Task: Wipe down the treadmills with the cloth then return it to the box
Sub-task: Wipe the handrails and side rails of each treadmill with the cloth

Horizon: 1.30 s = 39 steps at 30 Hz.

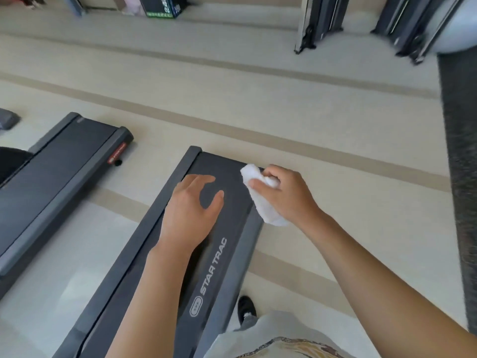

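Head cam looks down at the tail end of a dark treadmill point(206, 254) with "STAR TRAC" printed along the belt. The right hand point(286, 195) has the white cloth point(260, 200) bunched between thumb and curled fingers, right over the far right corner of the deck, with one loose end hanging off toward the wrist. The left hand point(191, 210) is spread out, fingers relaxed and a bit bent, holding nothing, over the belt just left of the cloth. Can't tell if it's actually resting on the belt or floating above it.

If it were me, I'd flatten that cloth out under the palm instead of keeping it wadded, since a wad only cleans a thin stripe. Then pull long strokes down the right side rail toward the body, do the belt, then the left rail under the other hand. That free hand will need to get out of the way of the pass.

Left of the left hand sits a second treadmill point(59, 174), same brand by the red tag, looks like it's next. Beyond both hands, across the pale striped floor point(232, 99), there are folded machines point(320, 21) leaning up and a dark box point(165, 6) against the wall, which might be where the cloth goes back, can't say for sure. A black shoe point(246, 308) is planted right beside the deck below the right arm.
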Tool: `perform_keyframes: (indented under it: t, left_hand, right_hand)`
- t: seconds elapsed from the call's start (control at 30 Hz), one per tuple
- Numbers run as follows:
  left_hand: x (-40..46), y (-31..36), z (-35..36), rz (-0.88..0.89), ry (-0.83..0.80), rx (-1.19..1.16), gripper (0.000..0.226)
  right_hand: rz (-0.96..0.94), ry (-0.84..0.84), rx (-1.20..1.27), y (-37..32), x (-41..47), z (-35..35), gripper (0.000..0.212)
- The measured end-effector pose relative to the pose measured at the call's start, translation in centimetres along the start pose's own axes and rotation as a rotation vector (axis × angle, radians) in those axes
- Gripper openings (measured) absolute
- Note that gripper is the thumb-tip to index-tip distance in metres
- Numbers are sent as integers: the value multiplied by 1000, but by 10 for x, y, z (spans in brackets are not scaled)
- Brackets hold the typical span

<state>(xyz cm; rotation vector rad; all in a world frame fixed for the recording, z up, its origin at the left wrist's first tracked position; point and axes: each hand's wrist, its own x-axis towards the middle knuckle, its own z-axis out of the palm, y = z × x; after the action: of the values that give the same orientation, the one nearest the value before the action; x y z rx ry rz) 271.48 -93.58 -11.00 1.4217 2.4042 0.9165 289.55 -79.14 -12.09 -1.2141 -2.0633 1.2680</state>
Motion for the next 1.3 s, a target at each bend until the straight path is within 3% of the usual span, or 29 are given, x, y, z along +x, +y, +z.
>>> perform_keyframes:
  t: [0.47, 0.9, 1.3]
  left_hand:
    - [103, 40, -27, 265, 10, -114, 40]
    - [199, 80, 29, 272, -7, -80, 41]
    - [318, 191, 139, 194, 5, -102, 42]
  right_hand:
    - [-70, 424, -113, -47, 31, -82, 35]
    - [-11, 473, -164, 6, 110, -149, 32]
    - [-28, 476, -163, 72, 240, -310, 36]
